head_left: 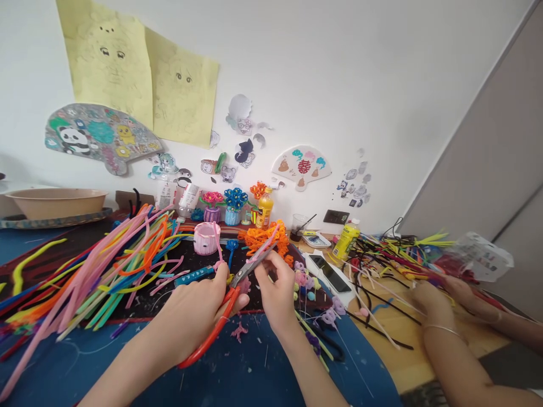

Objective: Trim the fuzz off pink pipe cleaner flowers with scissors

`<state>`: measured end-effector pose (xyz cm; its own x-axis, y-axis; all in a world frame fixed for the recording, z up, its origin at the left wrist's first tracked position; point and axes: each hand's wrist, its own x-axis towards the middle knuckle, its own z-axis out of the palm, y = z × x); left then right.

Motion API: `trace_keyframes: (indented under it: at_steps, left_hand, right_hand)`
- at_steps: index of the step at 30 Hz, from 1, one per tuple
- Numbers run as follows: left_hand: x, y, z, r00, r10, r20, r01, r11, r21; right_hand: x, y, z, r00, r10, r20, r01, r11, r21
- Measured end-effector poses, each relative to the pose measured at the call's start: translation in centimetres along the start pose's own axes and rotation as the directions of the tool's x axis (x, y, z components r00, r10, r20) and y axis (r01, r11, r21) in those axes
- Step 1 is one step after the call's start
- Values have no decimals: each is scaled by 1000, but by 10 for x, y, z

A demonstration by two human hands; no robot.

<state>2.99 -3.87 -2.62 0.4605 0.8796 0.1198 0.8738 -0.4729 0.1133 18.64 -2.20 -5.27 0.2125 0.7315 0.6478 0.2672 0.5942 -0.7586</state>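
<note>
My left hand [193, 311] is closed around a pair of scissors [223, 322] with red handles, its grey blades pointing up and right. A strand of pink pipe cleaner rises at the left fingertips, its lower part hidden by the fingers. My right hand [278, 288] has its thumb and fingers pinched at the blades, around a pink pipe cleaner [269, 240] that sticks up past them. Just behind the hands stands a small pink-and-white pot [206, 238]. A blue pipe cleaner flower [232, 246] lies beside it, and a pile of orange pipe cleaners [258, 237] lies farther right.
A large heap of coloured pipe cleaners [110, 260] spreads on the left. Finished flower pots [233, 215] and an orange bottle [265, 208] stand by the wall. At right are a phone [331, 272], a yellow bottle [347, 240] and a co-worker's hands [436, 299] over more pipe cleaners.
</note>
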Motion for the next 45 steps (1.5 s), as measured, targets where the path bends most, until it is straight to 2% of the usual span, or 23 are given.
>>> trace_keyframes:
  at_steps: [11,21,26,35,41,45]
  left_hand:
    - [2,0,1,998,19,-52,-17,998,54]
    - [0,2,-1,999,27,-21,-23,988,154]
    - [2,-2,2,997,37,-67,-30,993,114]
    - [-3,3,-1,996,26,-81,-22,998,56]
    - [-2,2,2,997,49,-56,-41,991,129]
    - [-2,3,3,998,31,-51,-26,994,107]
  right_hand:
    - [1,-1,-2,998,-2,-61,2,1000,-8]
    - [1,1,-2,993,-5,-117,-1,999,-54]
    - [0,0,-1,991,-9,-130,-1,998,-71]
    - [0,-2,-1,997,-19,-81,13,997,-76]
    - [0,-2,-1,997,-14,-81,8,998,-70]
    - [0,-2,0,997,-10,-72,5,998,-64]
